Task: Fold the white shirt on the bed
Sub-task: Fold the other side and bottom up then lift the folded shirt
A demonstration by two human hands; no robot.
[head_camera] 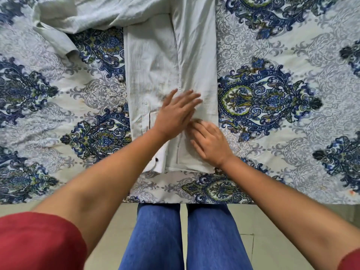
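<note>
- Both hands flat on the shirt [171,61], palms down, fingers spread; nothing pinched or clenched, only pressed.
- Left hand [176,112] laid across the middle seam, fingertips reaching just past it onto the folded-over panel; blurred, so likely mid-stroke.
- Right hand [209,142] just below and beside the left, nearly touching it, pinning the near end of that panel.
- Pressing probably meant to flatten the lengthwise fold and keep the layers from sliding apart.
- Shirt stretched as a long narrow strip away from the hands on the bed [272,94], near hem just under the right wrist.
- Sleeve [58,22] loose and rumpled, well beyond the hands and off to the left: that side judged not yet folded in.
- Cuff [155,162] with a dark button lying beneath the left forearm.
- No brand, label or readable writing anywhere on the cloth.
</note>
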